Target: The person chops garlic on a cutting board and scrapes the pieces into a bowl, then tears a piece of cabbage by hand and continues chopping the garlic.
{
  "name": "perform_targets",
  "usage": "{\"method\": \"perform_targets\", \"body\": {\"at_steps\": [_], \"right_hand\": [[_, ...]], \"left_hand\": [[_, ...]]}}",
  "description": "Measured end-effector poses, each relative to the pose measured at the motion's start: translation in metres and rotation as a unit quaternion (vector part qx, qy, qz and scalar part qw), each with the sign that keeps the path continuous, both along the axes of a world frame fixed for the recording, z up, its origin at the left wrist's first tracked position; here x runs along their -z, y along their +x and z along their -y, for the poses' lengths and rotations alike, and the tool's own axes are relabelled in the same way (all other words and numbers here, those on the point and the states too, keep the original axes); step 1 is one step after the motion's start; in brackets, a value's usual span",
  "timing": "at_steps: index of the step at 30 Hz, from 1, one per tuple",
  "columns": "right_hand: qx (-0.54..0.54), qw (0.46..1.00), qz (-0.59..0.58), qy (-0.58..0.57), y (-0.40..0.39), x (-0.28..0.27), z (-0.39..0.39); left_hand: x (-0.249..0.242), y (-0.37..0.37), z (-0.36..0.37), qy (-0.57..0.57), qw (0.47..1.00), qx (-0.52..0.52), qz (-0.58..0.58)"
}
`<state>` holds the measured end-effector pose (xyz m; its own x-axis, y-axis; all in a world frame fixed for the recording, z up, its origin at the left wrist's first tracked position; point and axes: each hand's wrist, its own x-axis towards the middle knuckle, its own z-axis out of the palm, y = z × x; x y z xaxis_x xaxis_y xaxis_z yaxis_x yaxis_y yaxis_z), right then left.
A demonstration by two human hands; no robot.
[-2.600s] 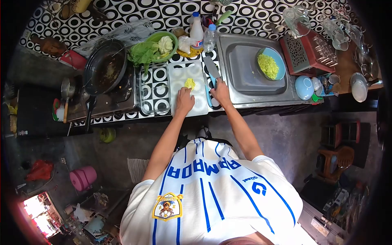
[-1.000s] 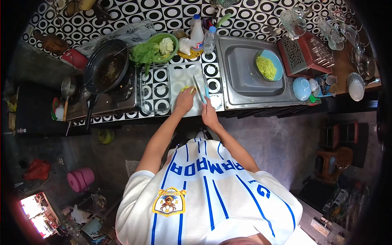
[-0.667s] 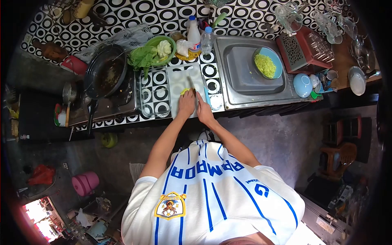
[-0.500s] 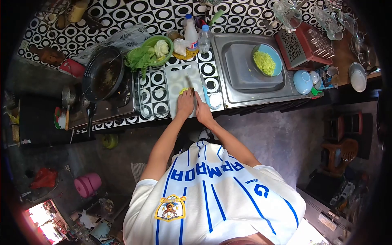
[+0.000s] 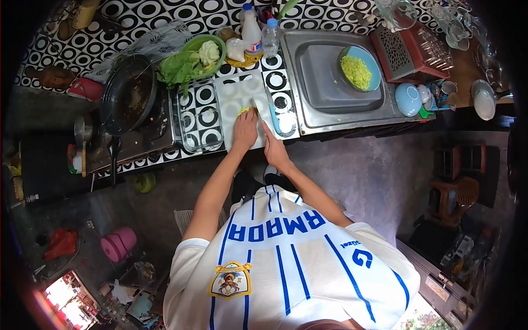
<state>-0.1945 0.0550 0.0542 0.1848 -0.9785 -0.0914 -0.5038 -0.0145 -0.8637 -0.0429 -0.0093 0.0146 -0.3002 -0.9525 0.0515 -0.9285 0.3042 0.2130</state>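
A translucent white cutting board point(image 5: 234, 91) lies on the patterned counter. Over its middle my left hand point(image 5: 245, 135) presses with bent fingers on a small yellow-green piece of vegetable point(image 5: 242, 111), mostly hidden under the fingertips. My right hand point(image 5: 274, 151) is closed around the handle of a knife point(image 5: 254, 103), whose blade stands close beside the left fingertips. A light blue strip point(image 5: 274, 116), whose kind I cannot make out, lies along the board's right side. In the sink area, a blue bowl point(image 5: 374, 76) holds a heap of finely cut yellow-green vegetable point(image 5: 355, 72).
Left of the board are a clear glass dish point(image 5: 199, 144) and a black wok point(image 5: 129, 96) on the stove. Behind it stand a green basin point(image 5: 221, 52) with leafy vegetables, a white bottle point(image 5: 252, 33) and a clear bottle point(image 5: 271, 38). A metal sink point(image 5: 297, 82) is to the right.
The whole view has shifted slightly as the head moved. The knife blade sits lower and nearer the left fingertips. Both hands keep their holds.
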Motion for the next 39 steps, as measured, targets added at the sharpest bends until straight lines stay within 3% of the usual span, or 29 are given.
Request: {"method": "perform_targets", "body": {"at_steps": [5,8,11,15,19,29,34,37,39], "right_hand": [[0.011,0.999,-0.016,0.046,-0.008,-0.014,-0.011],[0.002,1.000,0.004,-0.010,0.003,0.001,0.016],[0.009,1.000,-0.003,-0.024,0.009,0.006,0.048],[-0.007,0.999,0.001,-0.049,-0.004,0.001,0.006],[-0.013,0.999,-0.048,0.010,-0.020,-0.007,-0.023],[-0.011,0.998,-0.026,-0.049,0.012,0.017,0.064],[-0.027,0.998,-0.006,-0.052,0.003,-0.004,0.030],[-0.039,0.999,-0.015,-0.030,0.003,-0.014,0.019],[-0.037,0.998,-0.043,-0.006,0.003,-0.019,0.018]], "left_hand": [[0.004,0.004,0.001,-0.017,1.000,0.007,0.017],[0.009,0.001,0.002,0.012,0.998,0.002,0.055],[0.002,-0.001,-0.001,-0.023,1.000,-0.002,0.013],[-0.003,0.001,0.003,0.018,1.000,-0.005,0.025],[-0.001,0.000,0.000,-0.018,1.000,-0.016,0.001],[-0.004,0.011,-0.002,-0.008,0.999,0.017,-0.028],[0.006,0.012,-0.001,-0.015,0.999,0.016,-0.035],[-0.003,0.013,0.002,0.072,0.997,0.010,-0.021],[-0.003,0.013,0.000,0.038,0.999,0.011,-0.027]]}}
